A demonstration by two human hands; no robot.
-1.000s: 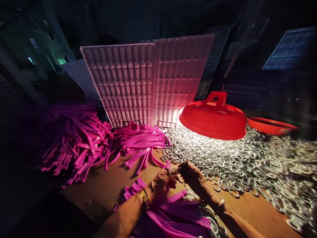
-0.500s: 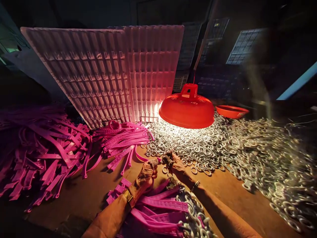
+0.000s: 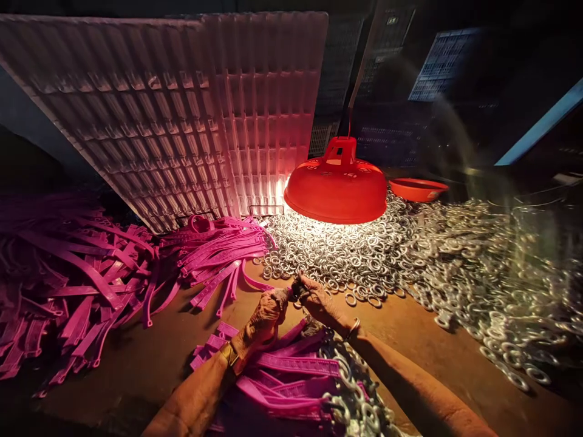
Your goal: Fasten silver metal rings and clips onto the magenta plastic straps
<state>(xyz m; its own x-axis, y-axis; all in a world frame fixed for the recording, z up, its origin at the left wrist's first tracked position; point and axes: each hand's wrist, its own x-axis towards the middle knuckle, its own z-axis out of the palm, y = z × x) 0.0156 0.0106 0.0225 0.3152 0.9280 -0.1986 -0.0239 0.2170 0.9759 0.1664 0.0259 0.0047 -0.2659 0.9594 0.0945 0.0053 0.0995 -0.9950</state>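
Observation:
My left hand (image 3: 268, 314) is closed on the end of a pink strap (image 3: 255, 283), which trails back to a bundle of pink straps (image 3: 216, 246). Against its fingertips, my right hand (image 3: 320, 301) is closed in a pinch, with dark coverings on the fingers. What it pinches is hidden; a ring shows just below. Beneath my forearms lies a pile of pink straps (image 3: 291, 366) with metal rings (image 3: 348, 379) at their right ends. Loose metal rings (image 3: 328, 255) are heaped beyond my right hand.
A red lamp shade (image 3: 336, 191) hangs low over the rings, with a red bowl (image 3: 418, 190) behind it. A ribbed pale panel (image 3: 182, 121) leans at the back. More pink straps (image 3: 86, 273) cover the left side of the brown tabletop (image 3: 155, 358).
The view has shifted, so most things sit slightly further left and higher. My hands stay together at the strap end, and the right hand's fingers have turned slightly.

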